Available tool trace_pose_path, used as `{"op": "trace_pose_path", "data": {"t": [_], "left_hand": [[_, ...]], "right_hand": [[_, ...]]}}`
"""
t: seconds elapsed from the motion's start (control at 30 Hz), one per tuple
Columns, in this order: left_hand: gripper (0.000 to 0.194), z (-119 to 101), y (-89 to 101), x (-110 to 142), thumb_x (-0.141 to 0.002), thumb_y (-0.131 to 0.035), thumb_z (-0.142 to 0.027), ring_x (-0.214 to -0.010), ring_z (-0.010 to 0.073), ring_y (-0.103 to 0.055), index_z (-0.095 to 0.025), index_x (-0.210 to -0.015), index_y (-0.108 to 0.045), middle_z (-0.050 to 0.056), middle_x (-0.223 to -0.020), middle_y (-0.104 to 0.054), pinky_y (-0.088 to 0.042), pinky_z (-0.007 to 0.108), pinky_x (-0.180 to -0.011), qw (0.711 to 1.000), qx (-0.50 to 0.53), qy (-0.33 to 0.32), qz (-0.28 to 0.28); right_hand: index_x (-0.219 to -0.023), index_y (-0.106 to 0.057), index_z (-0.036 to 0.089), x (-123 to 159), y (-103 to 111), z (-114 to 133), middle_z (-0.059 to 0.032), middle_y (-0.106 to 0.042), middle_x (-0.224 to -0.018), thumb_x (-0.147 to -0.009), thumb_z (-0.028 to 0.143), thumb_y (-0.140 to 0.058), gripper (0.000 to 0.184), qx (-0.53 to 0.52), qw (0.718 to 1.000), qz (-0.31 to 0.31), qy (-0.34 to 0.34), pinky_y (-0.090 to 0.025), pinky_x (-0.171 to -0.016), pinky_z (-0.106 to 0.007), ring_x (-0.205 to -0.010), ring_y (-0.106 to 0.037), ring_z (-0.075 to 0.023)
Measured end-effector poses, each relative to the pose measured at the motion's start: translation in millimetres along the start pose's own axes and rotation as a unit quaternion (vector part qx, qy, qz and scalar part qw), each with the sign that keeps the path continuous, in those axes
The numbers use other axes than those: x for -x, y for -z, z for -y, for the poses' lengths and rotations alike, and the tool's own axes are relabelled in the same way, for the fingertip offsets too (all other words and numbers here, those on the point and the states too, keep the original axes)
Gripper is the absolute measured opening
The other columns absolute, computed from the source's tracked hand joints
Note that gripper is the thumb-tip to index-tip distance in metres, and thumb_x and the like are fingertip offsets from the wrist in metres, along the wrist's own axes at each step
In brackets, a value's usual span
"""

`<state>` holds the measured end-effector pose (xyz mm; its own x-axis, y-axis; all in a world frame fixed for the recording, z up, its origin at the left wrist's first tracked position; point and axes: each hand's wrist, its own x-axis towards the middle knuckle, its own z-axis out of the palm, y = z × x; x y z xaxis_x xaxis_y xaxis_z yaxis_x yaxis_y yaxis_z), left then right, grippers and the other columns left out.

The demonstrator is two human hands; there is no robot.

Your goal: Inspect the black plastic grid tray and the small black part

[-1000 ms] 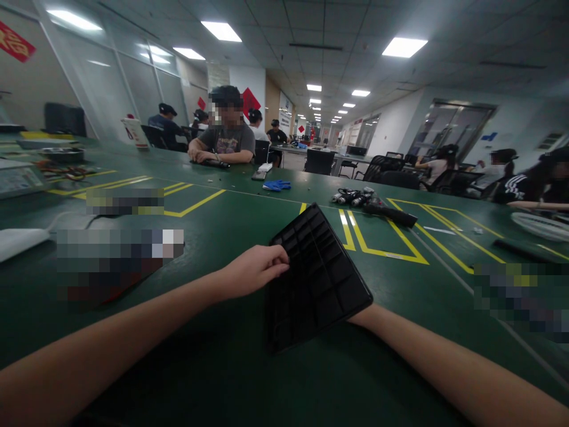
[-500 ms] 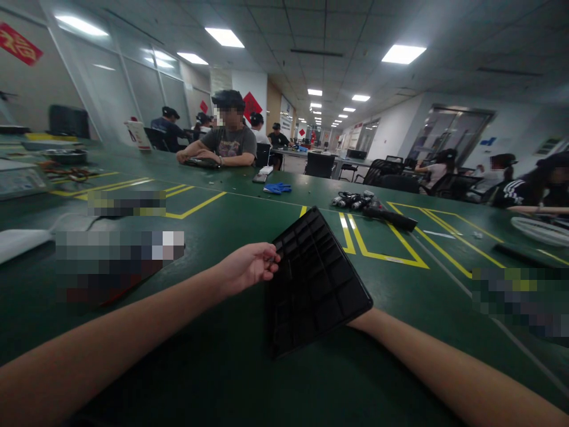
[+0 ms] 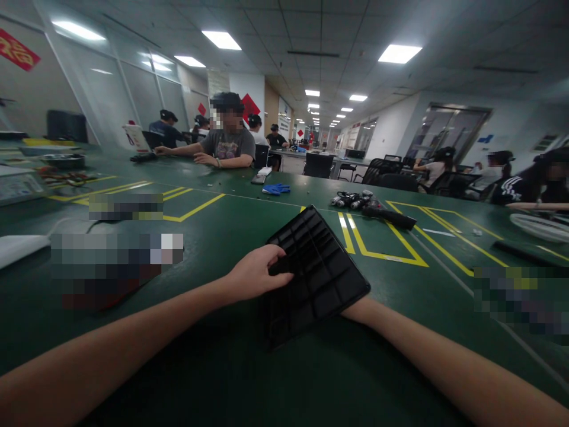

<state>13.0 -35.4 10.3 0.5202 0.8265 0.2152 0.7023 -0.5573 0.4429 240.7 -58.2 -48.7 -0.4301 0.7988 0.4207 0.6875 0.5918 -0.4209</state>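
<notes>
A black tray with a grid of square compartments (image 3: 317, 261) stands tilted over the green table, its open side facing left and toward me. My right hand (image 3: 355, 309) supports it from behind at the lower right edge; most of its fingers are hidden by the tray. In front of the tray's left side is my left hand (image 3: 255, 273), thumb and fingers apart, fingertips over the compartments. Nothing shows in that hand. Whether its fingertips touch the tray I cannot tell. The compartments look dark, and I cannot make out anything in them.
Across the green table (image 3: 249, 222), marked with yellow tape, lie a blue glove (image 3: 276, 188), several cables with metal connectors (image 3: 351, 200) and a black tube-like object (image 3: 391, 217). Blurred-out items sit left and right. A person (image 3: 227, 139) sits opposite.
My left hand has gone from curled fingers beside the tray's left edge to spread fingers over its compartments. The tray has shifted slightly. The person opposite has moved a dark object leftward.
</notes>
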Motion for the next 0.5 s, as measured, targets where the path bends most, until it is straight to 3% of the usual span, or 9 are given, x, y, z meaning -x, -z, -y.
{"op": "trace_pose_path", "data": {"t": [0.1, 0.17, 0.27, 0.4, 0.5], "left_hand": [[0.045, 24, 18.6, -13, -0.072, -0.055, -0.046, -0.085, 0.0216, -0.057, -0.013, -0.103, -0.056, 0.009, -0.097, -0.061, -0.044, 0.031, -0.073, 0.996, -0.065, 0.048, -0.044], [0.048, 47, 31.9, -21, -0.072, -0.053, -0.049, -0.089, 0.0236, -0.059, -0.013, -0.104, -0.057, 0.011, -0.1, -0.062, -0.044, 0.031, -0.073, 0.987, -0.118, 0.092, -0.062], [0.05, 80, 44.3, -28, -0.073, -0.05, -0.053, -0.09, 0.0268, -0.06, -0.014, -0.102, -0.059, 0.012, -0.1, -0.064, -0.043, 0.031, -0.07, 0.97, -0.189, 0.146, -0.052], [0.05, 105, 46.0, -33, -0.072, -0.049, -0.057, -0.091, 0.0291, -0.06, -0.014, -0.095, -0.062, 0.013, -0.098, -0.066, -0.043, 0.031, -0.068, 0.959, -0.224, 0.173, 0.007], [0.051, 102, 46.4, -34, -0.076, -0.044, -0.056, -0.094, 0.0298, -0.059, -0.013, -0.098, -0.062, 0.015, -0.103, -0.065, -0.044, 0.035, -0.074, 0.962, -0.22, 0.161, -0.011]], "right_hand": [[-0.122, -0.048, 0.019, -7, 23, -25, -0.0105, -0.056, -0.117, -0.083, 0.031, -0.046, 0.041, 0.005, 0.998, -0.026, -0.049, -0.04, -0.096, -0.045, -0.11, -0.049, -0.0245], [-0.122, -0.047, 0.015, -9, 38, -47, -0.0122, -0.056, -0.117, -0.082, 0.028, -0.048, 0.043, 0.047, 0.99, -0.049, -0.127, -0.039, -0.096, -0.045, -0.109, -0.049, -0.0251], [-0.121, -0.049, 0.011, -5, 51, -74, -0.0146, -0.056, -0.116, -0.082, 0.028, -0.049, 0.043, 0.136, 0.969, -0.044, -0.199, -0.036, -0.097, -0.046, -0.11, -0.047, -0.0284], [-0.121, -0.051, 0.012, 2, 52, -88, -0.0153, -0.056, -0.116, -0.083, 0.031, -0.045, 0.042, 0.188, 0.957, -0.001, -0.22, -0.038, -0.094, -0.047, -0.108, -0.047, -0.0311], [-0.122, -0.051, 0.011, 1, 53, -84, -0.0172, -0.053, -0.12, -0.083, 0.039, -0.044, 0.048, 0.208, 0.957, -0.009, -0.2, -0.036, -0.098, -0.049, -0.113, -0.043, -0.0332]]}}
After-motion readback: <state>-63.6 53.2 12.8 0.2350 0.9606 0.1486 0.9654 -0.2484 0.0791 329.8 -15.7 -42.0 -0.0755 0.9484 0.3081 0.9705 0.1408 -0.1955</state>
